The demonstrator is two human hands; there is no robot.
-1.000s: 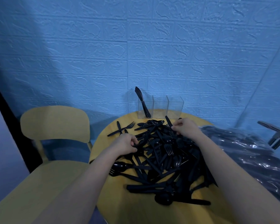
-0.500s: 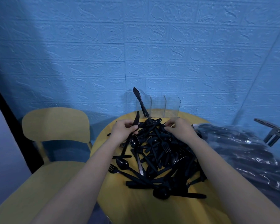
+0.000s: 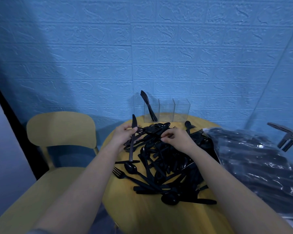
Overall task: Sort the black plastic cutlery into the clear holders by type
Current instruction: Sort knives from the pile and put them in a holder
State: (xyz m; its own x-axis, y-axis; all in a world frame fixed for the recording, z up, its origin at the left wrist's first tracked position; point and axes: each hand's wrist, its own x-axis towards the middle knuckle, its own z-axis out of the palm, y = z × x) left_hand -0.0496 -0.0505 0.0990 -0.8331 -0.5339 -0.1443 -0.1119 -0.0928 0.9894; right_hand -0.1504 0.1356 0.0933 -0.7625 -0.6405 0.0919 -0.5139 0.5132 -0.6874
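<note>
A round yellow wooden worktop (image 3: 142,215) is shown against a blue embossed brick-pattern wall (image 3: 142,48). At the worktop's far edge, three clear square plastic holders (image 3: 167,110) are set side by side, touching one another. In the left holder (image 3: 151,112) one black plastic knife (image 3: 148,105) is leaned, blade end up and projecting above the rim; nothing can be made out in the middle holder (image 3: 167,112) or the right holder (image 3: 181,111).

A heap of black plastic cutlery (image 3: 167,159), made up of mixed forks, spoons and knives, is spread over the middle of the worktop, near the holders. A single black plastic fork (image 3: 125,175) and a black plastic spoon (image 3: 131,168) are seen at the heap's near-left fringe.

A second black plastic knife (image 3: 132,137) is held nearly upright by the left hand (image 3: 123,136), pinched between thumb and curled fingers just above the heap's left edge. The right hand (image 3: 176,139) is laid on the heap's far part, its fingers curled and pinched on a black piece whose type cannot be told.

A crumpled clear plastic bag of further black cutlery (image 3: 260,162) is placed at the right, touching the heap. A yellow wooden chair (image 3: 61,129) is stood at the left, beside the worktop.
</note>
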